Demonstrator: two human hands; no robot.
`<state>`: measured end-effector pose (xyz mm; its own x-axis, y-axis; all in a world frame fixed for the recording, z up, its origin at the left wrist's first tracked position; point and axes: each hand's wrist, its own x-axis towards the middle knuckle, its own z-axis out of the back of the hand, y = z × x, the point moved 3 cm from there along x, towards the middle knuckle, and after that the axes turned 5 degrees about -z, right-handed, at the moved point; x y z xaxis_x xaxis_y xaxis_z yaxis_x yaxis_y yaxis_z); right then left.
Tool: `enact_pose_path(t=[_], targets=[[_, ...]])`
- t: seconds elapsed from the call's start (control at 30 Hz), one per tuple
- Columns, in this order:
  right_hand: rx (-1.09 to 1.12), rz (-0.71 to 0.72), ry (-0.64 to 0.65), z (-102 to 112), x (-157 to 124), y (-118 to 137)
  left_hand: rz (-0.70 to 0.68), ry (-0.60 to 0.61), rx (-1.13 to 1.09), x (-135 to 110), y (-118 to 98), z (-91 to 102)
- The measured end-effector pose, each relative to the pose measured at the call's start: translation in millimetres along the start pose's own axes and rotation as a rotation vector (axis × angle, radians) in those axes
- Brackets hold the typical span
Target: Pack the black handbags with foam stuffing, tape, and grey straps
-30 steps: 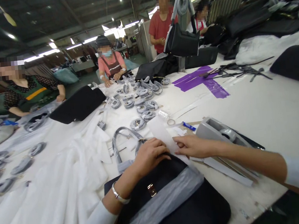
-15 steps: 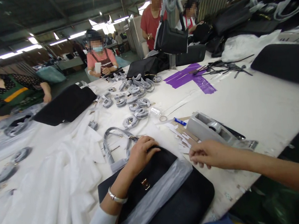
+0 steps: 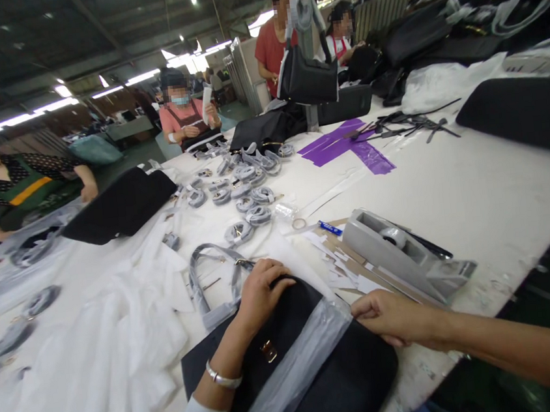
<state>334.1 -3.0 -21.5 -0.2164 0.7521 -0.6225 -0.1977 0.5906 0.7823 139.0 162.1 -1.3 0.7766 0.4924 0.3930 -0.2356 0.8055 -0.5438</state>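
Observation:
A black handbag [image 3: 337, 376] lies flat on the table in front of me, with a gold clasp [image 3: 269, 351] on its flap. Clear plastic film [image 3: 292, 368] runs slantwise across it. My left hand [image 3: 266, 292] is closed over the bag's upper edge, its thumb on the flap. Beyond that hand is the bag's handle [image 3: 196, 273], wrapped in grey film. My right hand [image 3: 389, 317] is closed at the bag's right edge, beside the film's upper end. Whatever its fingertips pinch is hidden.
A grey tape dispenser [image 3: 387, 246] stands beyond my right hand, beside paper scraps [image 3: 339, 258] and a blue box [image 3: 330, 228]. Several wrapped straps [image 3: 239, 232] lie mid-table. White sheets [image 3: 99, 355] spread at left. Purple tape [image 3: 341, 140] lies farther off. People work around the table.
My right hand has come down and closed at the bag's right edge. The left hand stays on the upper edge. Across the table, a person has raised a white piece.

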Motion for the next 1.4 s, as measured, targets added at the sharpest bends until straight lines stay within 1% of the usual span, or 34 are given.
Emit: enact_pose_path(t=[0.03, 0.1, 0.13, 0.2, 0.23, 0.3, 0.37, 0.43, 0.5, 0.53, 0.63, 0.7, 0.77, 0.87, 0.93, 1.0, 1.1, 1.17, 1.23, 1.3, 1.4], targets=[[-0.071, 0.065, 0.014, 2.3, 0.2, 1.7, -0.007, 0.012, -0.001, 0.3, 0.3, -0.7], [-0.331, 0.194, 0.042, 11.6, -4.1, 9.4, -0.029, 0.040, -0.012, 1.1, 0.8, -1.5], [-0.480, 0.216, 0.047, 18.4, -7.8, 13.9, -0.038, 0.050, -0.020, 1.5, 1.3, -1.5], [-0.747, 0.176, 0.063, 33.1, -16.1, 22.2, -0.050, 0.062, -0.028, 2.4, 2.8, -1.3], [-0.840, 0.145, 0.067, 39.7, -20.0, 25.7, -0.048, 0.067, -0.024, 2.8, 3.9, -1.3], [-0.958, 0.113, 0.069, 48.3, -26.0, 30.5, -0.035, 0.073, 0.003, 3.0, 5.7, -1.8], [-1.012, 0.144, 0.032, 50.2, -29.5, 32.0, -0.028, 0.081, 0.049, 2.5, 5.6, -3.0], [-0.985, 0.220, -0.047, 47.7, -31.8, 30.7, -0.045, 0.081, 0.095, 2.2, 2.3, -3.6], [-0.851, 0.292, -0.101, 43.1, -33.6, 26.5, -0.083, 0.096, 0.132, 3.2, -3.3, -3.3], [-0.747, 0.300, -0.093, 40.4, -33.7, 22.9, -0.105, 0.118, 0.148, 4.6, -6.2, -3.0], [-0.411, 0.226, -0.007, 32.2, -29.1, 9.4, -0.177, 0.250, 0.189, 12.0, -12.2, -3.0], [-0.289, 0.198, -0.014, 29.2, -22.4, 2.5, -0.228, 0.333, 0.213, 18.3, -12.7, -4.5], [-0.289, 0.190, -0.027, 27.1, -14.5, -1.7, -0.280, 0.384, 0.243, 23.7, -10.8, -8.8], [-0.422, 0.159, 0.043, 22.4, -5.6, -4.0, -0.349, 0.429, 0.304, 27.3, -6.1, -20.9], [-0.512, 0.162, 0.062, 20.4, -4.9, -2.6, -0.351, 0.439, 0.346, 27.5, -3.2, -29.2], [-0.570, 0.204, 0.015, 21.0, -8.7, 0.3, -0.321, 0.427, 0.375, 27.2, -1.6, -34.1], [-0.635, 0.328, -0.048, 22.7, -18.4, 4.5, -0.285, 0.384, 0.360, 25.8, -3.1, -34.7], [-0.678, 0.410, -0.084, 22.3, -22.7, 6.0, -0.257, 0.339, 0.296, 24.2, -4.5, -32.3], [-0.699, 0.466, -0.147, 19.0, -22.4, 6.2, -0.223, 0.265, 0.197, 21.8, -5.3, -28.7], [-0.666, 0.505, -0.250, 12.0, -18.3, 5.3, -0.200, 0.173, 0.093, 18.8, -5.5, -24.2], [-0.478, 0.535, -0.407, -4.0, -9.8, 0.7, -0.191, 0.054, -0.018, 14.1, -6.3, -16.4]])
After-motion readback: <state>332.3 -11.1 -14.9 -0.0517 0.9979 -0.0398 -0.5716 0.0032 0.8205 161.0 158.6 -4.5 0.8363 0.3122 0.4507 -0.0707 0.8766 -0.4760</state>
